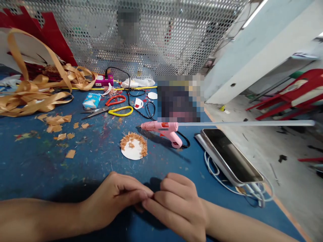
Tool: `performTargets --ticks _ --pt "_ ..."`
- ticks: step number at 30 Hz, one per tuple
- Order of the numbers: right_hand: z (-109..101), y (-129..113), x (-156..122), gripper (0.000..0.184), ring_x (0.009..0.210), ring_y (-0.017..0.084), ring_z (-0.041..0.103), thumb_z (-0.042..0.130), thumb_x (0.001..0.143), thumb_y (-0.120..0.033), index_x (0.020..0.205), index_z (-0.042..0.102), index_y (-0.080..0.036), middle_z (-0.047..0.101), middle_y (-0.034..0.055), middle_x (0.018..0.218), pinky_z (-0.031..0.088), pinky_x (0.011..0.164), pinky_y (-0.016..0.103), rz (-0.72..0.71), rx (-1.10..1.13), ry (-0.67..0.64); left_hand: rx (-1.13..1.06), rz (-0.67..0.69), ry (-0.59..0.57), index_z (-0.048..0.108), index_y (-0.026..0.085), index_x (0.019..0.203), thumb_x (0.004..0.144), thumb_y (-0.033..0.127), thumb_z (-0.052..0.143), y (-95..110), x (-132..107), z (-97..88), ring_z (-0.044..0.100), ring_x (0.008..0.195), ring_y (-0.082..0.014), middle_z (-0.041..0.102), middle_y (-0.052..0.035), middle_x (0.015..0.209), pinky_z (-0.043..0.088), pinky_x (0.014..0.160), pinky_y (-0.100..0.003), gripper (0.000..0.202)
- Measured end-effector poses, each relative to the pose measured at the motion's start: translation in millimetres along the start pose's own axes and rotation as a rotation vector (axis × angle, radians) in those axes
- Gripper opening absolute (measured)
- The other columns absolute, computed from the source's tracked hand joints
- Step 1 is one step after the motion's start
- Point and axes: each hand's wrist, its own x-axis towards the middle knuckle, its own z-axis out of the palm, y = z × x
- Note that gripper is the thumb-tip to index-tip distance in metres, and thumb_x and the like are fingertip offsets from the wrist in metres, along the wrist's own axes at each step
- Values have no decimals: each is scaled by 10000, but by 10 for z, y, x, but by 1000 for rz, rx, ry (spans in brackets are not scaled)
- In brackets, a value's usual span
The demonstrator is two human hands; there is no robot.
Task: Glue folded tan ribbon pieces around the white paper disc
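Note:
My left hand (121, 196) and my right hand (176, 205) meet fingertip to fingertip low over the blue table, both with fingers pinched closed. Whatever is between them is hidden by the fingers; only a small brownish bit shows beneath. Just beyond lies a white paper disc (130, 154) with crinkled tan ribbon bits (131, 136) around its upper rim and one near its centre. Behind the disc a pink glue gun (166, 129) with a long glue stick (242, 123) in its back rests on the table, nozzle to the left.
Cut tan ribbon squares (57, 121) and a ribbon heap (37, 90) lie left. Scissors (118, 107) with red and yellow handles are beside a blue packet (92, 101). A phone (230, 156) with a white cable lies right. Behind stands a perforated metal panel (151, 40).

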Motion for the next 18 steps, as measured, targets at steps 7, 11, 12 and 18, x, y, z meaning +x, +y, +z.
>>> performTargets --ticks 7,11,12,18 --pt "-31 1 -81 150 460 110 446 570 874 -157 744 646 -171 578 -31 527 267 432 309 17 -42 53 14 51 -28 785 184 877 884 328 648 -18 -1 -1 702 689 -174 765 -59 786 546 617 -239 198" --pt "1 -12 -111 147 478 114 402 580 846 -132 712 613 -183 560 -32 532 235 447 317 20 -53 19 275 201 -25 771 149 861 932 333 590 -1 -21 -40 694 651 -144 746 -56 723 510 599 -194 267" --pt "18 -20 -119 149 483 116 391 578 844 -125 708 599 -185 555 -32 533 232 454 317 34 -51 16 356 244 -28 761 151 855 954 343 551 6 -26 -49 682 628 -132 737 -46 705 498 584 -186 301" --pt "110 -51 -123 186 511 111 432 567 888 -170 707 524 -182 567 -16 576 284 487 291 224 79 16 690 519 -13 656 160 792 1032 302 369 -9 -21 -121 657 592 -107 702 -9 675 485 582 -183 400"
